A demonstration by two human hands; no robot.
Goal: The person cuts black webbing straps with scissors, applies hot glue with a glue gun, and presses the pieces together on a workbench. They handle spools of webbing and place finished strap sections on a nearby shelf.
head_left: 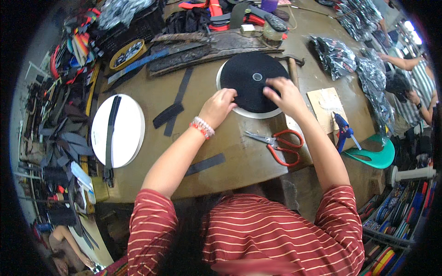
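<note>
A large roll of black tape (246, 87), wound flat around a small core, lies on the table on a white disc whose rim shows along its left and lower edge. My left hand (217, 108), with beaded bracelets at the wrist, grips the roll's left edge with bent fingers. Over the right part of the roll is my right hand (287, 95), thumb and fingers apart, nothing visible between them. Just below the roll lie scissors with red-orange handles (289, 148), blades pointing left. Short black strips (169, 115) rest left of my left hand; another strip (206, 164) lies near the front edge.
A white disc (131, 131) with a black strip across it sits at the left. To the right are a hammer (293, 71), a light board (324, 108), a blue glue gun (341, 131) and a green visor-shaped piece (375, 154). Behind stand a glass jar (274, 30) and dark planks (202, 53).
</note>
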